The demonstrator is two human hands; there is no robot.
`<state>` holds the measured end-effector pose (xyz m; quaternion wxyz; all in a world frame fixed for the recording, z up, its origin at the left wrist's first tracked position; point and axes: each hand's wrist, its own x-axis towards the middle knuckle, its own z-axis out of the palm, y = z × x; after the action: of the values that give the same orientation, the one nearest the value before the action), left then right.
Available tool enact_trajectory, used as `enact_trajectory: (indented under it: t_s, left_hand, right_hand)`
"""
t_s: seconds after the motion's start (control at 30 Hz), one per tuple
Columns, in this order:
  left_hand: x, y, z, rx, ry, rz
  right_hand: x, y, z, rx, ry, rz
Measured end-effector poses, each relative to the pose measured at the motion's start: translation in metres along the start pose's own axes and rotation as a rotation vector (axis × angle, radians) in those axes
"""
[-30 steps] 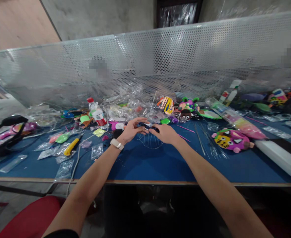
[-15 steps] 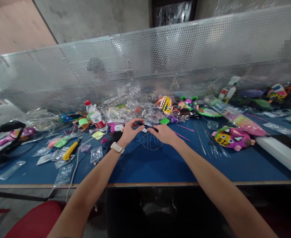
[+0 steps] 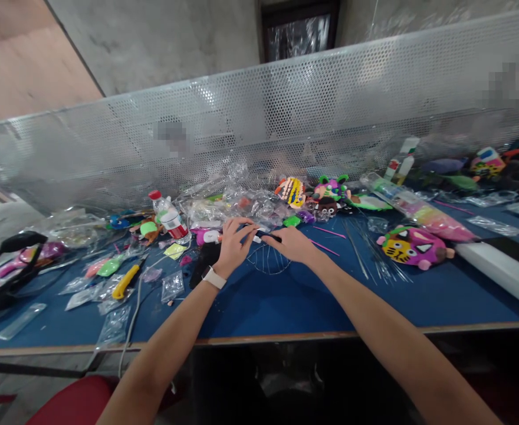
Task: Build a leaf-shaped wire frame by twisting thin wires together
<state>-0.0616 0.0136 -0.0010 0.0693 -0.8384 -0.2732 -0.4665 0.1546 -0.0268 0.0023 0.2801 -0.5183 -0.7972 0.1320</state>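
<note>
A curved wire frame (image 3: 271, 264) with thin cross wires hangs or lies just below my hands, over the blue table. My left hand (image 3: 236, 245), wearing a light watch, is bent with thumb and fingertips brought together near the frame's upper edge. What lies between those fingertips is too small to tell. In a pinch, my right hand (image 3: 291, 243) holds a narrow dark piece (image 3: 268, 235) pointing toward my left fingers. The piece's exact kind is unclear. A small white item (image 3: 257, 238) shows close to the left fingertips.
Crumpled clear bags (image 3: 246, 206) and colourful clay figures line the mesh divider (image 3: 224, 118). Left are a bottle (image 3: 173, 221), a yellow cutter (image 3: 125, 282) and a cable (image 3: 135, 313). Right lie loose wires (image 3: 381, 260), an animal-face piece (image 3: 412, 247) and a white box (image 3: 502, 274).
The view has tilted slightly. My left hand has shifted a little and its fingers have drawn closer to the dark piece. My right hand keeps its pinch.
</note>
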Motion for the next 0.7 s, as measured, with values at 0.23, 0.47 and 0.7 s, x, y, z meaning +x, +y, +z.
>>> enact_trajectory:
  t_s: [0.23,0.47,0.7]
  left_hand:
    - [-0.001,0.007,0.002,0.096,0.037,-0.047]
    - [-0.002,0.010,0.005,0.189,0.056,-0.116]
    - [-0.003,0.007,0.010,0.151,0.040,-0.103]
  right_hand:
    - [0.001,-0.002,0.000,-0.076,-0.001,0.037]
    - [0.001,-0.003,0.005,-0.174,0.026,0.094]
    - [0.001,0.000,0.009,-0.189,0.052,0.098]
